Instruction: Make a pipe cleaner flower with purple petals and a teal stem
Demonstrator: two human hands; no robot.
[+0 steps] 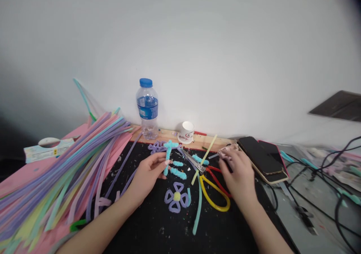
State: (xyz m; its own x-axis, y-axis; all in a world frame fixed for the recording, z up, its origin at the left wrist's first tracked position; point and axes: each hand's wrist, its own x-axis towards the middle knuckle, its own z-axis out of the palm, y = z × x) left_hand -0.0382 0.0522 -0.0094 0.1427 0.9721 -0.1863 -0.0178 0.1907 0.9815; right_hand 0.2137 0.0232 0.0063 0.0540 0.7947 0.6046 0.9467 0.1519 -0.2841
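Between thumb and fingers, my left hand (150, 171) holds a light-blue twisted pipe-cleaner piece (168, 156) upright. My right hand (239, 173) has its fingers bent over a crinkled pinkish wrapper (228, 148) beside the phones. Scissors (216, 195) with red and yellow handles lie partly open between the hands, a yellow strip (210, 152) across the blades. Blue coiled pieces (178, 173) rest right of my left hand. Below them is a purple flower (176, 197) with a yellow centre. Another purple flower (156, 147) lies behind my left hand.
Many coloured pipe cleaners (84, 164) are heaped at the left near a tape roll (49, 142). A plastic bottle (147, 109) and a paper cup (186, 132) stand by the wall. Phones (261, 156) and black cables (304, 171) lie at the right. The mat (158, 235) is black.
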